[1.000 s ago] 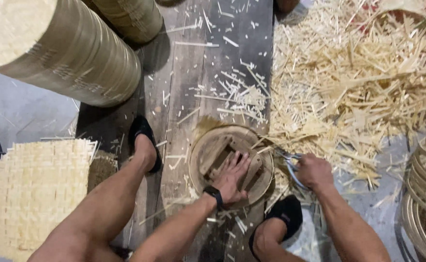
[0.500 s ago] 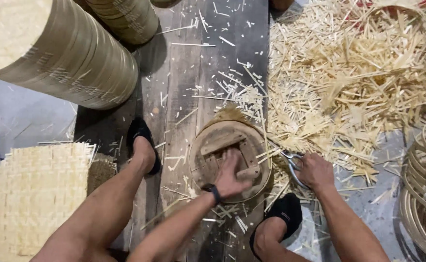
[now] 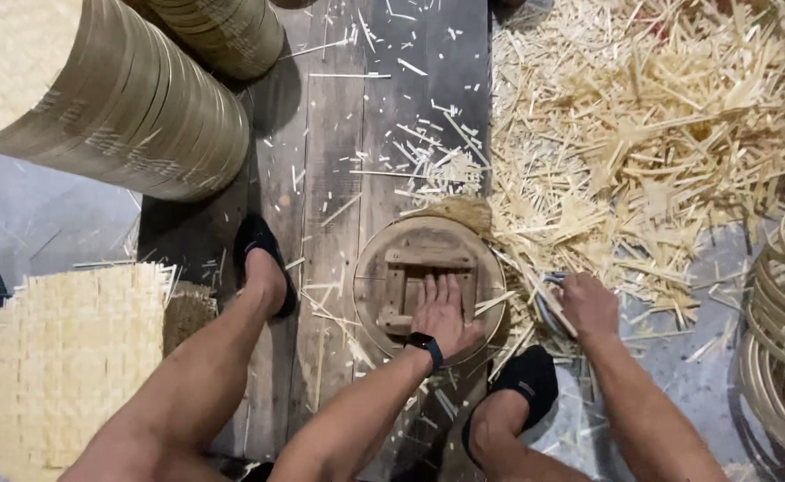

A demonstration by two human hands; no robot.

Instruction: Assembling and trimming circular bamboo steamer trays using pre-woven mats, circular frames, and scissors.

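While the left hand, now shifted inward, presses flat and open on the round bamboo steamer frame lying on the dark wooden floor planks, the right hand stays closed around a thin metal blade tool.

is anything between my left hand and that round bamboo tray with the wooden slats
No, nothing visible: the left hand lies flat, directly on the wooden slats of the round bamboo tray.
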